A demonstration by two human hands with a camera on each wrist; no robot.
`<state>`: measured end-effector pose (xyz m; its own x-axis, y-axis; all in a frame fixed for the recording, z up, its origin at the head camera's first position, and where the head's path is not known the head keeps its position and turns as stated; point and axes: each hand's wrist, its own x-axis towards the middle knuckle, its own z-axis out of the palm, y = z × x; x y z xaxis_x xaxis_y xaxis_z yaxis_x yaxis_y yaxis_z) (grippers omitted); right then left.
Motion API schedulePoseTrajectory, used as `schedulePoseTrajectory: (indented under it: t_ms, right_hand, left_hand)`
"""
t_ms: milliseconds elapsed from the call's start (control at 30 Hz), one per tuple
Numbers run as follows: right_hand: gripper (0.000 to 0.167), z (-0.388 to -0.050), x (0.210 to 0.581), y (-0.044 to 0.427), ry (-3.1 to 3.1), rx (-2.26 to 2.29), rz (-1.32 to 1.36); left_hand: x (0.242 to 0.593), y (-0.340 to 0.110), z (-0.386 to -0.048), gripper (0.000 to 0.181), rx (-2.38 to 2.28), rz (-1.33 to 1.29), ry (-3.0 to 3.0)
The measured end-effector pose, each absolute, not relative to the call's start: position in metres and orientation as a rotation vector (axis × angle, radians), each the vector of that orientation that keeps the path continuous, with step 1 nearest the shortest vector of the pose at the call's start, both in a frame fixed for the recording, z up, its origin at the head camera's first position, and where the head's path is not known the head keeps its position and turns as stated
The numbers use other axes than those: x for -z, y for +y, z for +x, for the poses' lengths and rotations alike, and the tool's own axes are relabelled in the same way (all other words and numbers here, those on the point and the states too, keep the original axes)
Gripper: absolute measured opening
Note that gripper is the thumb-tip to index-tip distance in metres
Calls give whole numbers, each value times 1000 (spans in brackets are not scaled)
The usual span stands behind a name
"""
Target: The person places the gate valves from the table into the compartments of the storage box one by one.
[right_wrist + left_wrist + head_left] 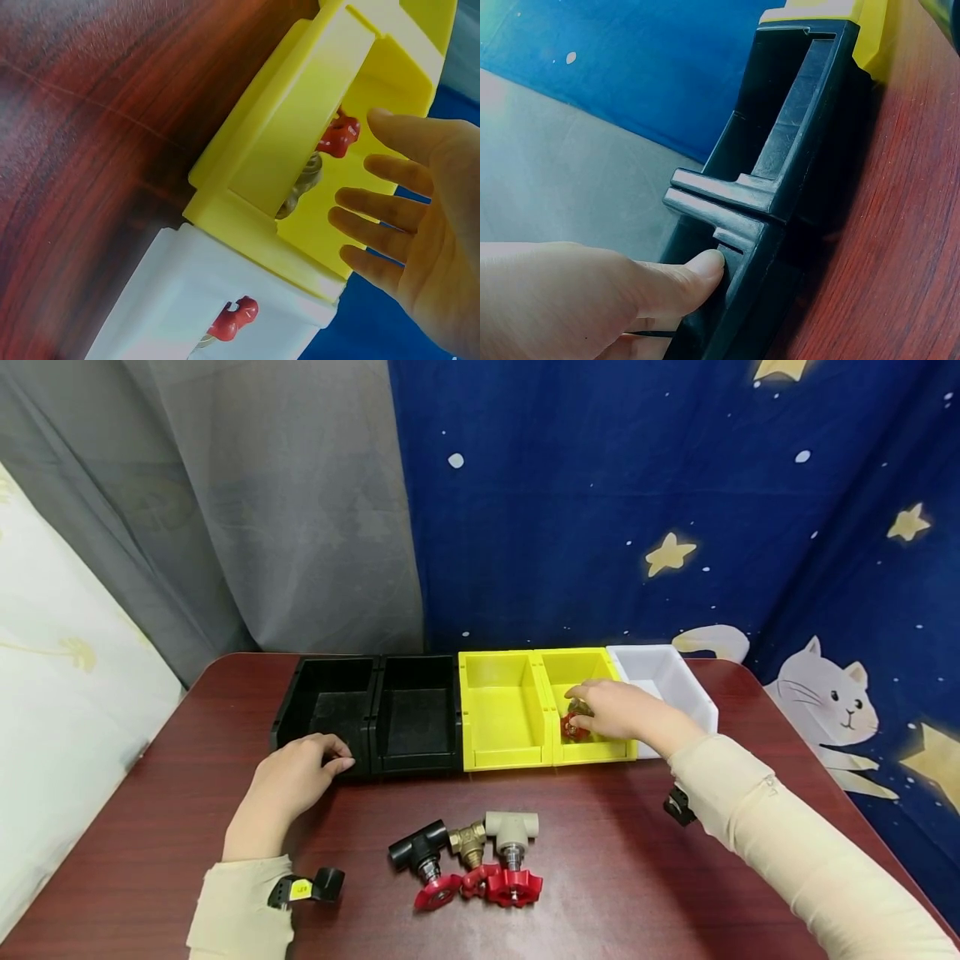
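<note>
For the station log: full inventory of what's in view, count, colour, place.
Black bins: 2, black, left end of row
Yellow bins: 2, yellow, between black and white
White bin: 1, white, right end
Black tee valve: 1, black, red handwheel, on table
Brass valve: 1, brass, red handwheel, on table, middle of three
Grey tee valve: 1, light grey, red handwheel, on table
Binned valve: 1, brass and red, right yellow bin
Partly hidden part: 1, red, white bin
Table: 1, reddish-brown, under everything
Curtains: grey and starry blue, behind
Wrist cameras: 2, black, one per wrist
Sleeves: 2, cream, forearms
Left hand: 1, bare, at leftmost bin's front
Right hand: 1, bare, over right yellow bin
</note>
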<state>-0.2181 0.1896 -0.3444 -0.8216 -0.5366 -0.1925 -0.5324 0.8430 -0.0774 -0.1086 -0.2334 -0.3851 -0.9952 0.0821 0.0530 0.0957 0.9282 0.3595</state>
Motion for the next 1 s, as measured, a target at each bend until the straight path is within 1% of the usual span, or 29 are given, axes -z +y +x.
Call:
schedulePoseTrajectory:
  t_ms: [200,500,733,1000]
  right_hand:
    - [43,-203,342,193,2831,78,-877]
    - [49,-178,341,195,2951,43,-831]
    - [37,-162,343,194,3030,166,-973]
    - [39,-147,344,190,3033,209,-989]
  left_hand:
    - [385,-233,-109,8,565,-134,-3049]
    - [384,-232,-109,9,568,-131,-3057]
    - [383,-232,-109,9,570,-124,-3060]
    - [383,-232,-109,9,570,-128,-3061]
